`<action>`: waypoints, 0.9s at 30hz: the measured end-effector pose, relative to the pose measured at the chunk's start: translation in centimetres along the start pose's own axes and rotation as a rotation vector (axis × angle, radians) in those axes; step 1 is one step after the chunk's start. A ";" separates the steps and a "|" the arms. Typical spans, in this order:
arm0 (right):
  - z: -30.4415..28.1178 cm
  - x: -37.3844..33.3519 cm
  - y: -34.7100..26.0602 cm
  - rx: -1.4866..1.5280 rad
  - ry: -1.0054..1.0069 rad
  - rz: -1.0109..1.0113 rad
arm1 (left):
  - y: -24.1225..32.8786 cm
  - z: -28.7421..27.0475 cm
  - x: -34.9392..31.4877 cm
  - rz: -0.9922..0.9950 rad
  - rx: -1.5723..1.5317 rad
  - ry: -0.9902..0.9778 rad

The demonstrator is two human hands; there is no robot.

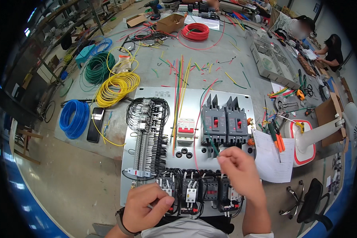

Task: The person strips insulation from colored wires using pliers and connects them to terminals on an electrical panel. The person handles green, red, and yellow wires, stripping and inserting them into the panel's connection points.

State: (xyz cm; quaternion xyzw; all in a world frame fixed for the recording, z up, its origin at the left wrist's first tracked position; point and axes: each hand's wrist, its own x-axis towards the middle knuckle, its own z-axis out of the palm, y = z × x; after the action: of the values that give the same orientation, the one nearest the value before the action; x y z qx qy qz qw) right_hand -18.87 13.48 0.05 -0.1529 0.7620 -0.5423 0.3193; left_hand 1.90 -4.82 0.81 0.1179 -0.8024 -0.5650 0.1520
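Between the thumb and fingers of my right hand (242,171) is the lower end of a green wire (213,146), which runs up past the left of two dark grey circuit breakers (215,123). My left hand (146,207) is curled over the lower left of a metal mounting plate (146,174), beside a black contactor (166,182); what its fingers hold, if anything, is hidden. More contactors with black wiring (211,188) line the plate's near edge. A small breaker with red levers (185,129) sits mid-plate, and a terminal strip (141,150) with bundled black wires stands to its left.
Left lie coils of blue (72,119), yellow (117,90) and green wire (97,68), and a phone (95,125). A red coil (195,31) and wire scraps lie beyond the plate. At right are printed paper (271,162), orange-handled pliers (279,142) and a white fan (311,141). Other people sit far right.
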 end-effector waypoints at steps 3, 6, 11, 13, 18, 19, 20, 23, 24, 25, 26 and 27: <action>-2.0 -1.6 0.5 0.420 -0.114 -0.046 | 1.3 0.5 0.7 0.024 0.004 -0.091; -2.1 -3.4 1.5 0.598 -0.225 -0.134 | 2.9 2.1 1.6 -0.009 0.001 -0.211; -0.7 -4.9 1.0 0.748 -0.264 -0.202 | 3.0 4.9 2.6 0.068 -0.001 -0.318; -0.6 -5.3 1.0 0.714 -0.231 -0.219 | 2.6 5.8 2.7 0.131 -0.057 -0.311; -0.4 -6.2 0.8 0.689 -0.229 -0.227 | 2.4 6.1 2.7 0.179 -0.069 -0.296; -0.4 -6.4 0.9 0.640 -0.253 -0.247 | 2.3 6.1 2.8 0.198 -0.069 -0.294; -0.4 -6.7 1.0 0.592 -0.278 -0.267 | 2.2 6.0 2.8 0.238 -0.024 -0.294; -0.5 -7.6 1.2 0.593 -0.309 -0.247 | 1.9 5.9 2.8 0.353 0.083 -0.286; -0.6 -7.8 1.1 0.589 -0.310 -0.244 | 2.0 5.9 2.8 0.389 0.100 -0.283; -0.5 -8.0 0.6 0.600 -0.282 -0.226 | 2.0 6.1 2.9 0.426 0.110 -0.283; -0.5 -8.2 0.6 0.590 -0.267 -0.258 | 2.0 6.2 2.9 0.461 0.112 -0.269; -0.4 -8.4 0.6 0.579 -0.253 -0.290 | 2.0 6.2 3.1 0.496 0.114 -0.254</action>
State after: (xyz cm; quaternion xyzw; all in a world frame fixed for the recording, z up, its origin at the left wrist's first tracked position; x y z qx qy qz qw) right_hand -12.81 18.86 2.24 -0.2285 0.5011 -0.7525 0.3610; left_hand -3.31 0.17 1.11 -0.1455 -0.8498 -0.4747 0.1769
